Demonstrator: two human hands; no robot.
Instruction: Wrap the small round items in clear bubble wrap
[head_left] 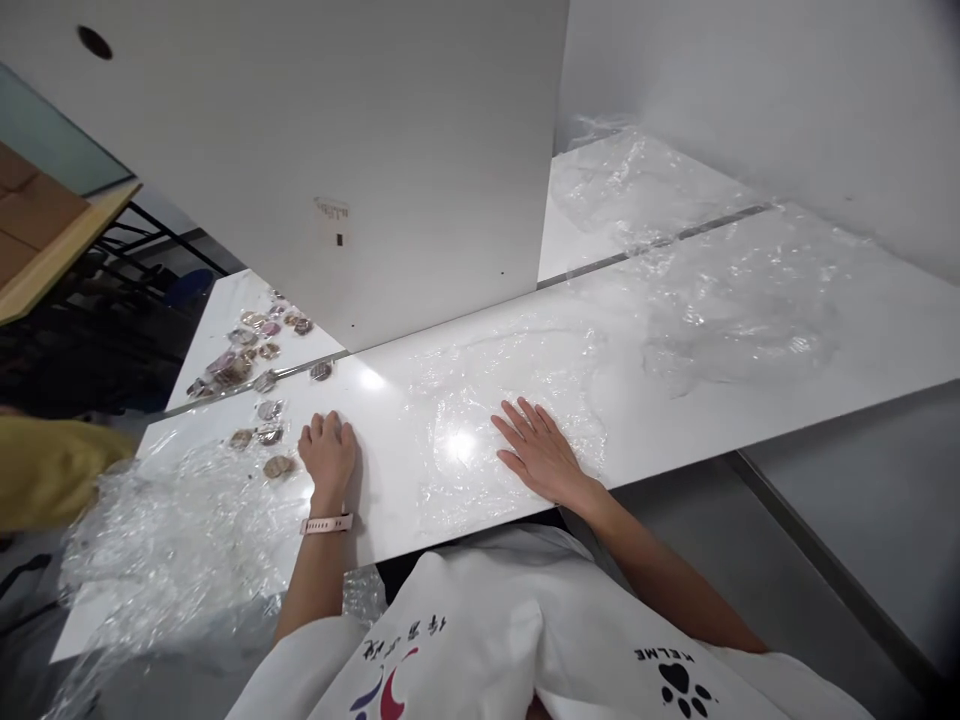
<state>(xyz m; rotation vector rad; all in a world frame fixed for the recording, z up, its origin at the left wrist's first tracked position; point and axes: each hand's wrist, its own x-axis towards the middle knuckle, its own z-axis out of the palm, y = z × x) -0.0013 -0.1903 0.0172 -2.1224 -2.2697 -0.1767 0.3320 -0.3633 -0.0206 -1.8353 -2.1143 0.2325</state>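
My right hand (pixel 541 458) lies flat with its fingers spread on a clear plastic bag or sheet (pixel 517 365), spread out and wrinkled on the white table (pixel 390 510). My left hand (pixel 328 455), with a pale pink watch band (pixel 327 524) at the wrist, rests on the table with its fingers curled under. Its palm side is hidden, so whatever it holds, if anything, does not show. Just left of it sits a small brown wrapped piece (pixel 278 466), apart from the hand, near several similar dark pieces (pixel 268 434).
More wrapped pieces (pixel 232 370) are scattered at the far left. Crumpled clear plastic (pixel 187 530) overhangs the near left edge. More plastic (pixel 735 310) covers the right side. A white upright panel (pixel 420 150) rises behind the table. Someone's yellow sleeve (pixel 60 470) shows at left.
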